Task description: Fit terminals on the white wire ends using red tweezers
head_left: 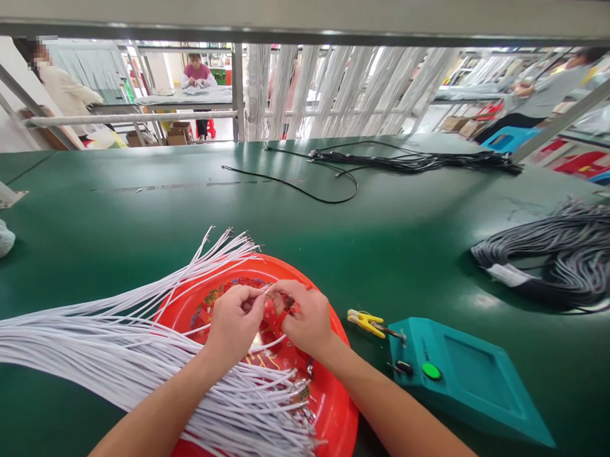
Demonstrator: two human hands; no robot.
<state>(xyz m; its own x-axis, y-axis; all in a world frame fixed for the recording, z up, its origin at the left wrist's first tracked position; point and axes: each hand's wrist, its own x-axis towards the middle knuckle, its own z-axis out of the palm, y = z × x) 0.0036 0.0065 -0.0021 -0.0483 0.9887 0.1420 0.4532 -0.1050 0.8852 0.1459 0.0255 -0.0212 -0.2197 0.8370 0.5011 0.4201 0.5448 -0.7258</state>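
Both my hands meet over a red plastic tray (336,414) on the green table. My left hand (234,324) pinches the end of a thin white cable (260,299) between thumb and fingers. My right hand (305,316) is closed against it, fingertips pinched on the same cable end; whatever small part it holds is hidden. A large bundle of white cables (89,343) fans from the left edge across the tray, passing under my left forearm, with metal-tipped ends lying in the tray.
A teal box with a green button (465,376) sits right of the tray, a yellow clip (365,320) beside it. Grey cable coil (561,259) at right, black cables (413,161) at the back. Other people work at tables beyond the rack.
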